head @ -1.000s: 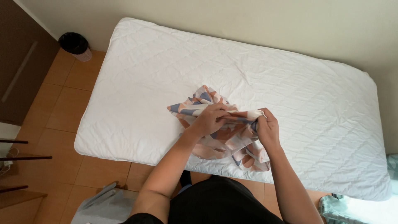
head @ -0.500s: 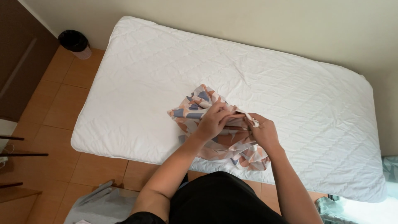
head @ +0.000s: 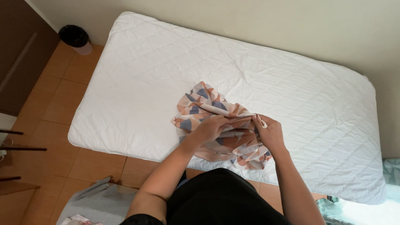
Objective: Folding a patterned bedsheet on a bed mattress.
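At the far left, on the tiled floor (head: pixel 54 108) beyond the bed's head-end corner, stands a small round bin (head: pixel 75 37) lined with a black bag. Nearer, below the bed's near-left corner, a grey cloth (head: pixel 98 202) lies crumpled on the floor.

The bed (head: pixel 291 96) carries a white quilted mattress cover, its long side running from upper left to lower right. On it, close to the near long edge and about midway along that edge, lies a patterned cloth (head: pixel 208 106) in peach, blue and white shapes, bunched and partly folded. Its long axis runs roughly across the view, along the bed's near edge, with one rumpled end pointing toward the upper left and the rest hanging slightly over the near edge.

The left hand (head: pixel 210 128) lies on top of the cloth's middle, its fingers curled down and clenched on a fold of the fabric. Just to its right, the right hand (head: pixel 270 134) pinches the same fold at its right end, fingers closed on the cloth with a small white tag or corner showing above them. The cloth spreads beneath and between both hands.

At the lower right corner, beside the bed, lies pale green-patterned fabric (head: pixel 387 171).
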